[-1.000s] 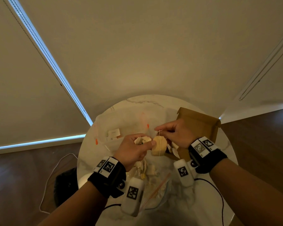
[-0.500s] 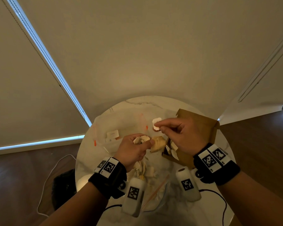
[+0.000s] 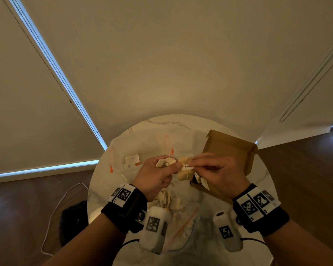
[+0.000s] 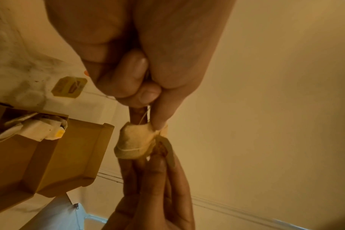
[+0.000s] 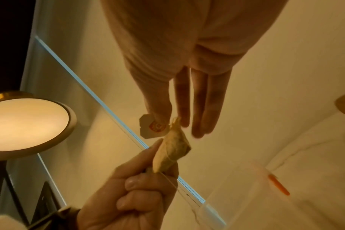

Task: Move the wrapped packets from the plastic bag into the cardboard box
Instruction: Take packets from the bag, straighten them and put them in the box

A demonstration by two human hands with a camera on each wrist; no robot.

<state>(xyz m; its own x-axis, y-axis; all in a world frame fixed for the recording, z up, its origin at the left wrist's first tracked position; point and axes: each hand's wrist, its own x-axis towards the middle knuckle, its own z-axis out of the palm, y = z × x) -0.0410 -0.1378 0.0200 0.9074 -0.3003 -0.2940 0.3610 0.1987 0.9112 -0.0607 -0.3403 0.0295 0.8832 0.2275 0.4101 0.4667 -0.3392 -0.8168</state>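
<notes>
A small tan wrapped packet (image 3: 184,172) hangs between both hands over the round marble table (image 3: 181,123). My left hand (image 3: 176,167) pinches its lower end and clutches a few more pale packets (image 3: 166,162) in the fist. My right hand (image 3: 193,164) pinches the packet's white paper tag (image 5: 152,127) against its top (image 5: 171,154), the other fingers straight. The brown cardboard box (image 3: 231,148) stands open just right of the hands, with white packets (image 4: 33,129) inside. A clear plastic bag (image 3: 188,227) with more packets (image 3: 171,203) lies under my wrists.
A second clear bag (image 3: 142,148) with orange zip ends lies at the table's far left, holding white cards. A loose tag (image 4: 69,87) rests on the table. A round lamp (image 5: 28,124) glows at the left. A white cable (image 3: 52,217) loops on the wooden floor.
My right hand lifted the tag away from the packet, then brought it back down against the packet's top. The left hand has hardly moved.
</notes>
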